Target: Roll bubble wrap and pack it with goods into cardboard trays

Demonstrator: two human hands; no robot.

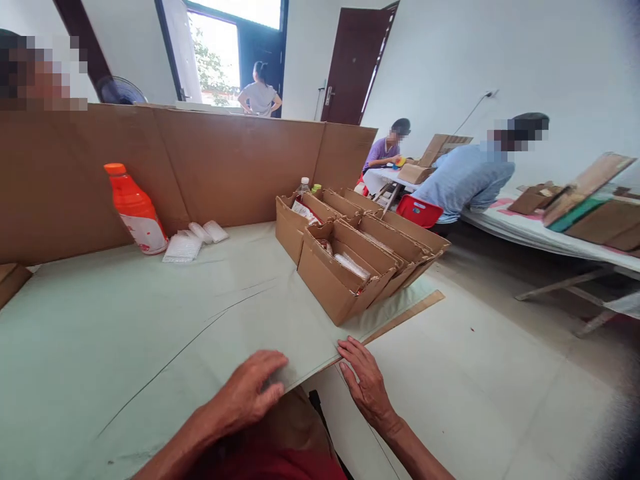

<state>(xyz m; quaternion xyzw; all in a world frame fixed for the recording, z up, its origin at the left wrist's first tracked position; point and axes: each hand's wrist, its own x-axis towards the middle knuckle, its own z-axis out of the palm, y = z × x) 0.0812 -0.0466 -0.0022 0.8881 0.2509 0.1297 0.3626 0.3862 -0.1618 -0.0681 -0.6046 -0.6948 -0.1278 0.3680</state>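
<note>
My left hand (256,383) rests at the near edge of the pale green table cover (165,333), its fingers extended and nothing held. On the same edge, further right, my right hand (364,380) touches the cover with its fingertips, fingers stretched out. Just beyond that hand stands a group of open cardboard boxes (333,287). Inside the nearest box lies a clear plastic-wrapped item (351,265). Another box holds a white and red packet (306,212), and a clear bottle (304,185) pokes up behind it.
An orange bottle (135,210) and several bubble-wrapped pieces (187,243) sit by a tall cardboard partition (240,167). A brown strip (405,317) shows along the table's right edge. Other people sit or stand beyond, one on a red chair (420,210) near another table (565,233).
</note>
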